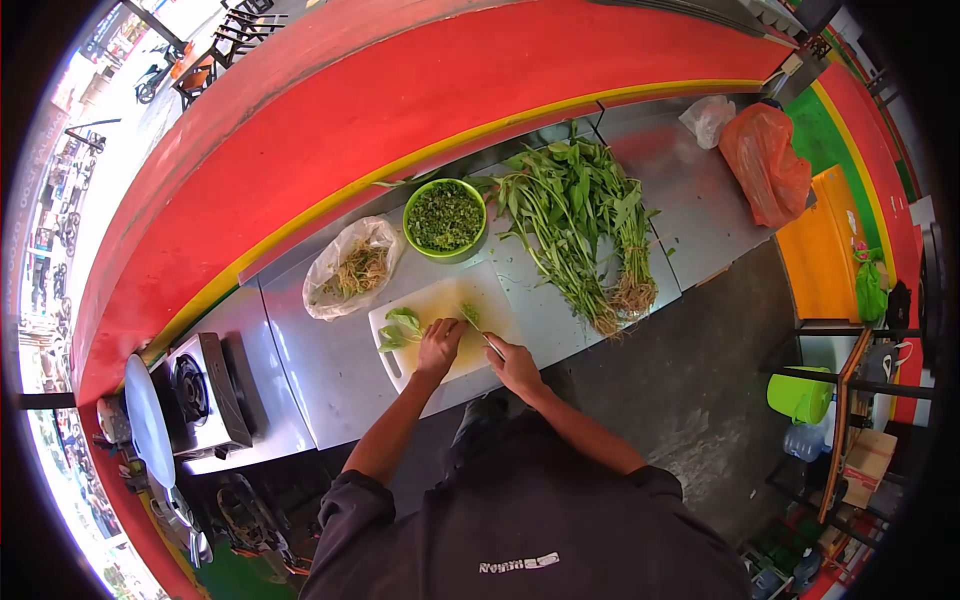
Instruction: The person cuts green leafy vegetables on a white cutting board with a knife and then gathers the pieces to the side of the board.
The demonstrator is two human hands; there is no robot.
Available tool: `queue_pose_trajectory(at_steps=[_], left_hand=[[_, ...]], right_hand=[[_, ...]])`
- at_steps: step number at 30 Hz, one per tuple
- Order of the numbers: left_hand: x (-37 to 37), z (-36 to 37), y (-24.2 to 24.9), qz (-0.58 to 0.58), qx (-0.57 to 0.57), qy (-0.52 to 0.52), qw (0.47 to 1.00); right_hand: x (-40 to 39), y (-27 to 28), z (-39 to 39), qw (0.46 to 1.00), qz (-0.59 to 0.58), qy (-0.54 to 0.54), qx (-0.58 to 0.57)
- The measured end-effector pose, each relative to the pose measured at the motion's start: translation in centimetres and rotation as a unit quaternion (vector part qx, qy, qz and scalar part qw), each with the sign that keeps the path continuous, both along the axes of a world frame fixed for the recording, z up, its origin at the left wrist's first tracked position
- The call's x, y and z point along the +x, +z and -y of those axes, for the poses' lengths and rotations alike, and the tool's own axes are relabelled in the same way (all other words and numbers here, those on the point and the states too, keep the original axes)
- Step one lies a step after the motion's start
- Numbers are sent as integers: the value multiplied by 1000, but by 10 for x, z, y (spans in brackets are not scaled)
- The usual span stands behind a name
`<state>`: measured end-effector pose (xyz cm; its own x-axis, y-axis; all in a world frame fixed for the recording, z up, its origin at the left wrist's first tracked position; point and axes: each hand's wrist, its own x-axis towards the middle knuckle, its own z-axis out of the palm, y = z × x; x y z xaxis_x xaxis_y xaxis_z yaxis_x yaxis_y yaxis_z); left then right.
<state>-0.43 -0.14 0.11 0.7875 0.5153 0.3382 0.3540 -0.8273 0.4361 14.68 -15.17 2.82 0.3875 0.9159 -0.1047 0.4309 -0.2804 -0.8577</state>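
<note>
Right hand (517,370): fingers closed around the knife (487,338).
Left hand (438,346): fingers bent together near the blade (474,325); whether anything is pinched cannot be told.
Board (432,302): cut greens (470,313) are seen at the blade's tip, loose leaves (403,326) at the left.
Chopping: apparently under way; for the next cut, greens must be steadied, fingertips kept clear.
Beyond: a bag (322,275) of roots (362,270), a bowl (445,256) of chopped greens (445,215), uncut bunches (575,215).

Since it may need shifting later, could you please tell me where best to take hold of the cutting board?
Probably by the slot in its left end, coming from the person's left: the cutting board lies flat, and that opening should give a grip away from the knife.
</note>
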Motion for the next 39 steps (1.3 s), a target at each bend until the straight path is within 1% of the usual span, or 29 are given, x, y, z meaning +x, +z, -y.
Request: queue_pose_trajectory(at_steps=[2, 4, 7, 9, 10, 12, 14, 16, 20, 21, 24, 27, 32, 34, 36, 39], left_hand=[[0, -1, 3, -6, -1, 0, 1000], [0, -2, 0, -1, -2, 1, 1000], [0, -2, -1, 2, -7, -3, 1000], [-1, -2, 1, -1, -8, -4, 1000], [-1, -1, 3, -7, -7, -4, 1000], [1, 0, 5, -12, -5, -8, 1000], [-1, 0, 6, -3, 1, -13, 1000], [-2, -2, 1, 2, 4, -16, 1000], [-4, -3, -3, 7, 11, -27, 1000], [-4, -2, -2, 6, 11, -27, 1000], [-2, 0, 0, -13, 2, -17, 1000], [-3, 1, 0, -47, 18, 1, 999], [-5, 2, -5, -32, 16, 2, 999], [-5, 1, -3, 1, 32, -9, 999], [-4, 3, -1, 0, 27, -15, 1000], [-7, 0, 4, -9, 25, -19, 999]], right_hand=[[1, 7, -2, 999, -4, 7, -40], [-1, 0, -3, 1000, -4, 0, -9], [-2, -1, -3, 1000, 6, -2, -9], [-1, -2, -4, 998, -4, 10, -67], [-1, -4, -4, 998, -5, 10, -67], [-2, -6, -7, 999, 23, -2, -27], [-2, -6, -6, 1000, 18, -4, -23], [-2, -1, -3, 999, -12, -3, -44], [-5, -7, -2, 1000, 19, -8, 1], [-4, -5, -5, 999, 5, -7, -36], [-5, 0, -9, 999, 23, -9, -27], [-5, 0, -6, 1000, 0, -11, -29], [-3, -2, -2, 1000, 4, -3, -23], [-4, -3, -5, 1000, 12, -7, -26], [-4, -3, -3, 1000, 25, -10, -13], [-5, -3, -5, 999, 13, -1, -29]])
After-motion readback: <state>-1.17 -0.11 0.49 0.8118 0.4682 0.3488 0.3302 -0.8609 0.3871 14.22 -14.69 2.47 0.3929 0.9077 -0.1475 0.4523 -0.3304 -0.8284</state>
